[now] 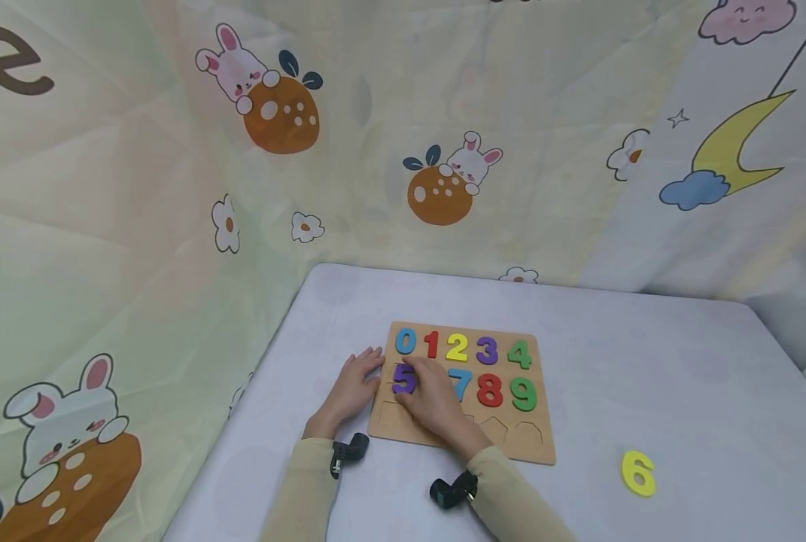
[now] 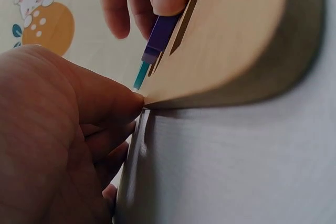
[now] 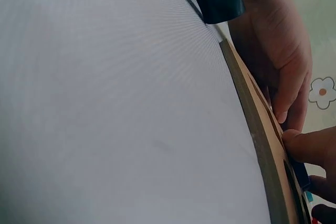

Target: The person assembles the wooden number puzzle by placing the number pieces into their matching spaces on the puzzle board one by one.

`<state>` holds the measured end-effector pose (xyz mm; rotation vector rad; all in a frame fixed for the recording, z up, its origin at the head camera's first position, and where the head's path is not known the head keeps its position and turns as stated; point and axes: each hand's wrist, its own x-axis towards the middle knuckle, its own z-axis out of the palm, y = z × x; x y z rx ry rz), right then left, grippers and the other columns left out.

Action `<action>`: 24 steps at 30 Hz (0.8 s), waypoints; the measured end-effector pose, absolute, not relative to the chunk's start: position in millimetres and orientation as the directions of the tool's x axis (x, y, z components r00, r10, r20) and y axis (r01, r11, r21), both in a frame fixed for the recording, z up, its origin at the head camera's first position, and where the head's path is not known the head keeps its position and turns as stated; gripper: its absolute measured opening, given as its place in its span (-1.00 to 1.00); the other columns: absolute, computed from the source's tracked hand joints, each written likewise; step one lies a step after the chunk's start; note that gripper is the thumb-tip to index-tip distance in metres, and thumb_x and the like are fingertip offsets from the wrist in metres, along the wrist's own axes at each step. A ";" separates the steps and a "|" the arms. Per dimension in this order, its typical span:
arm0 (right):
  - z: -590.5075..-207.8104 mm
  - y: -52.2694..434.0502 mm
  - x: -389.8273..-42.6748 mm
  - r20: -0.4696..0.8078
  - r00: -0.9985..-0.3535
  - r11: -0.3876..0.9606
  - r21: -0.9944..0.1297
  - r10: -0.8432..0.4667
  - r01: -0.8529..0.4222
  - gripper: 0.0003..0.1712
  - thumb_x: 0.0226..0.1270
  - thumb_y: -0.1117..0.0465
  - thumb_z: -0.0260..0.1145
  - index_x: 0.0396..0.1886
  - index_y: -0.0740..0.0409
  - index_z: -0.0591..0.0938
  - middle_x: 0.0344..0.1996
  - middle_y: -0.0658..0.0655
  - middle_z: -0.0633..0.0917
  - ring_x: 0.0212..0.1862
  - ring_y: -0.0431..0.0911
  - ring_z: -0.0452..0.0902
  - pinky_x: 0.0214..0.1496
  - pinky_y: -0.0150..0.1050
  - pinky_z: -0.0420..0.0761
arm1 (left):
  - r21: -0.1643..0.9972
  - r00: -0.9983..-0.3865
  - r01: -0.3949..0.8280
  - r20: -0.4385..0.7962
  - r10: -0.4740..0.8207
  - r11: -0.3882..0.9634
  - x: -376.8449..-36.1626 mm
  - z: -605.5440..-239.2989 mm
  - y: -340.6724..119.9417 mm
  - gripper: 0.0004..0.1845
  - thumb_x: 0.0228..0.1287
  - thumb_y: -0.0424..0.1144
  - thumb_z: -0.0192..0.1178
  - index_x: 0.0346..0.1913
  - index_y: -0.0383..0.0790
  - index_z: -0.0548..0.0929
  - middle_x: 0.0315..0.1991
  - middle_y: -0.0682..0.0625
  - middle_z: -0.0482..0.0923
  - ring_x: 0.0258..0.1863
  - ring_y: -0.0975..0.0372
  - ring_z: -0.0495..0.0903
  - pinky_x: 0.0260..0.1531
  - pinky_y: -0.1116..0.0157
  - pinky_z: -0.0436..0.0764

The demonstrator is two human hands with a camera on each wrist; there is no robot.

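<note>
A wooden number board [image 1: 536, 453] lies on the table, holding colourful digits in rows. My right hand [image 1: 438, 400] pinches the purple number 5 [image 1: 403, 379] between thumb and fingers, at the left end of the second row. In the left wrist view, the purple piece [image 2: 159, 36] sits tilted at the board's surface under the right fingertips; whether it is fully seated I cannot tell. My left hand [image 1: 350, 389] rests at the board's left edge with fingers extended, its thumb touching that edge. The right hand partly covers the second row and the shape outlines below.
A yellow number 6 [image 1: 638, 473] lies on the white table [image 1: 687, 376], to the right of the board. Black wrist cameras [image 1: 453, 491] are strapped to both wrists. Behind the table hangs a printed cloth [image 1: 545, 113] with rabbits and flowers.
</note>
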<state>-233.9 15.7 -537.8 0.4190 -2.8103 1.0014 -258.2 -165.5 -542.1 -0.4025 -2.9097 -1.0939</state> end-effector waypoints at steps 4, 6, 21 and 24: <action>-538.9 13.5 -235.9 0.242 -0.948 0.746 -0.588 -0.208 -0.313 -0.26 -0.05 -0.03 0.44 0.19 -0.05 0.42 0.07 -0.02 0.51 0.15 -0.08 0.34 0.22 -0.09 0.36 | 0.646 -0.965 0.249 0.105 0.240 0.721 -258.5 -543.0 -165.7 -0.56 0.22 -0.31 0.07 0.19 -0.19 0.45 0.28 0.05 0.27 0.34 0.21 0.09 0.37 0.13 -0.14; -539.1 11.9 -236.6 0.252 -0.946 0.746 -0.586 -0.202 -0.315 -0.27 -0.06 -0.03 0.45 0.17 -0.05 0.44 0.05 -0.02 0.53 0.14 -0.08 0.35 0.23 -0.08 0.34 | 0.649 -0.965 0.251 0.106 0.241 0.718 -258.7 -543.5 -165.7 -0.56 0.22 -0.32 0.07 0.19 -0.20 0.45 0.29 0.04 0.27 0.34 0.20 0.09 0.37 0.13 -0.14; -540.3 5.7 -236.7 0.238 -0.957 0.740 -0.610 -0.169 -0.282 -0.29 -0.06 -0.03 0.44 0.16 -0.06 0.46 0.07 -0.03 0.52 0.15 -0.08 0.32 0.24 -0.05 0.30 | 0.645 -0.966 0.246 0.100 0.239 0.723 -257.4 -541.7 -165.5 -0.56 0.20 -0.33 0.09 0.18 -0.20 0.46 0.29 0.04 0.27 0.34 0.19 0.09 0.37 0.12 -0.13; -539.5 6.6 -236.5 0.215 -0.961 0.740 -0.615 -0.174 -0.272 -0.28 -0.05 -0.04 0.44 0.17 -0.08 0.43 0.08 -0.05 0.51 0.16 -0.09 0.31 0.25 -0.06 0.30 | 0.647 -0.965 0.248 0.104 0.239 0.721 -257.1 -540.8 -165.5 -0.56 0.20 -0.33 0.09 0.18 -0.20 0.46 0.28 0.03 0.27 0.34 0.18 0.09 0.37 0.12 -0.13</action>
